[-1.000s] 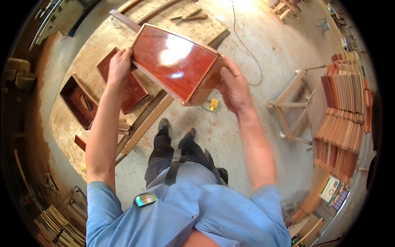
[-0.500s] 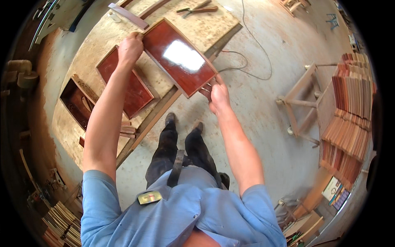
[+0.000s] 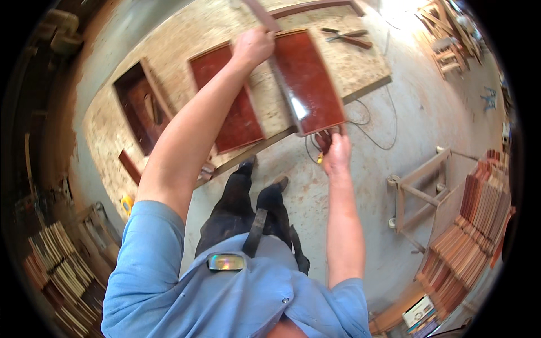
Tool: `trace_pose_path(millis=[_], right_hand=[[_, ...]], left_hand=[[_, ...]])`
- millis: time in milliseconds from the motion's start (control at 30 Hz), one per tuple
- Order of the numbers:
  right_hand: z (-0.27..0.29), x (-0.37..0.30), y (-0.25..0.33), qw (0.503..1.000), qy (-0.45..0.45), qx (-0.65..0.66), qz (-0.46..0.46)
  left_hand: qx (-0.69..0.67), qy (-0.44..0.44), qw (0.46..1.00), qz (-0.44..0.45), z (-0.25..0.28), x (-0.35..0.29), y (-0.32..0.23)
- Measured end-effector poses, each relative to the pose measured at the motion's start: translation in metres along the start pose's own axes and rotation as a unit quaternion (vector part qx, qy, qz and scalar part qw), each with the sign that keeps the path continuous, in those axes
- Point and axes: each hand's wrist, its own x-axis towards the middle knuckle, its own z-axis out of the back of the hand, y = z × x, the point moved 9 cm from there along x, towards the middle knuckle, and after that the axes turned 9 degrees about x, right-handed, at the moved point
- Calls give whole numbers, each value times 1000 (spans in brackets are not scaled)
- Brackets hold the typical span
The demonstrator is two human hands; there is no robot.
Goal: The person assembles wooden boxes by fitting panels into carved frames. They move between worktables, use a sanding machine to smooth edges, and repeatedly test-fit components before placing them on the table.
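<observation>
holding a glossy red box [image 3: 311, 81] partly past the near edge of the workbench [image 3: 174, 84], with open floor [image 3: 372, 180] right and a second red box [image 3: 239, 121] left. running lengthwise from far left to near right, broad face up. clamping the far left corner in the left hand [image 3: 253, 46], arm outstretched. touching the near end with the right hand [image 3: 337, 153], fingers half hidden; cannot tell whether closed.

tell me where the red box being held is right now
In the head view, the held red box is just right of centre in the upper half, between the left hand and right hand, right of another red box.
</observation>
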Motion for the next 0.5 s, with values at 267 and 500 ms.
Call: trace_pose_path(millis=[267, 500], right_hand=[[88, -69, -58, 984, 19, -120, -130], [77, -147, -149, 932, 104, -223, -267]], left_hand=[[-200, -99, 973, 62, 177, -137, 121], [-258, -206, 883, 332, 201, -381, 319]])
